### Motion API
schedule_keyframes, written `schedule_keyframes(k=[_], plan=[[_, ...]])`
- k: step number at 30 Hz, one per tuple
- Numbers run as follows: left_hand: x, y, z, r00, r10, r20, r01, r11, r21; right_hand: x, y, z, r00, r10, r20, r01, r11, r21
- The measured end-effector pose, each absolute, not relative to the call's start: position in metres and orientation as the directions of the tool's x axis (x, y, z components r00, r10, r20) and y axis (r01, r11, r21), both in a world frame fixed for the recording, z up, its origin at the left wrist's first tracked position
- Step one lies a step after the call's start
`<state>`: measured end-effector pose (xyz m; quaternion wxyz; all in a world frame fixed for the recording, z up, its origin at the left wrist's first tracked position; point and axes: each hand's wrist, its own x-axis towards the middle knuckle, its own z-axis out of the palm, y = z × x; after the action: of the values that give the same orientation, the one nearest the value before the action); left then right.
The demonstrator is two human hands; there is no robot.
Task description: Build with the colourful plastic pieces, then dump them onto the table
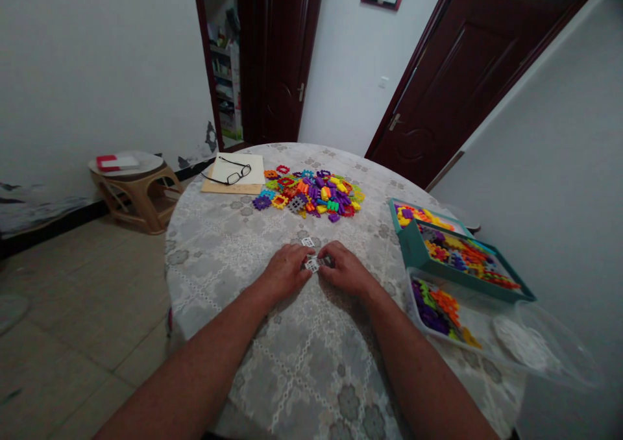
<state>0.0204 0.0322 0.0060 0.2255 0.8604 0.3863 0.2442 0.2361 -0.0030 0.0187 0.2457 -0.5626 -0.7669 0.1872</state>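
Note:
Both hands meet over the middle of a round table [204, 258] with a patterned grey-white cloth. My left hand [288, 266] is closed at the fingertips on the left edge of a small white lattice-shaped building piece [312, 264]. From the other side, my right hand [343, 266] pinches the same piece, its fingers partly covering it. Just beyond the fingers lies another white building piece [307, 241], flat on the cloth. Farther back is a heap of colourful plastic building pieces [321, 193].
Black glasses [234, 178] rest on papers [257, 167] at the back left. On the right are a green box [411, 245] of pieces, its lid [395, 214] behind, and a clear plastic container [413, 310]. A stool [146, 200] stands left of the table.

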Motion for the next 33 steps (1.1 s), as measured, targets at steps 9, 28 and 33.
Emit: schedule_keyframes(k=[9,28,33], plan=[[0.018,0.031,0.009,0.546,0.792,0.274,0.532,-0.580,0.617,0.228,-0.002,0.013,-0.195,0.973,0.126,0.867,0.231,-0.442],[0.017,0.033,0.009,0.543,0.803,0.245,0.541,-0.558,0.629,0.225,0.000,0.008,0.012,0.967,0.256,0.584,0.201,-0.786],[0.018,0.032,0.009,0.470,0.851,0.235,0.565,-0.495,0.660,0.211,-0.005,0.009,-0.077,0.953,0.293,0.572,0.283,-0.770]])
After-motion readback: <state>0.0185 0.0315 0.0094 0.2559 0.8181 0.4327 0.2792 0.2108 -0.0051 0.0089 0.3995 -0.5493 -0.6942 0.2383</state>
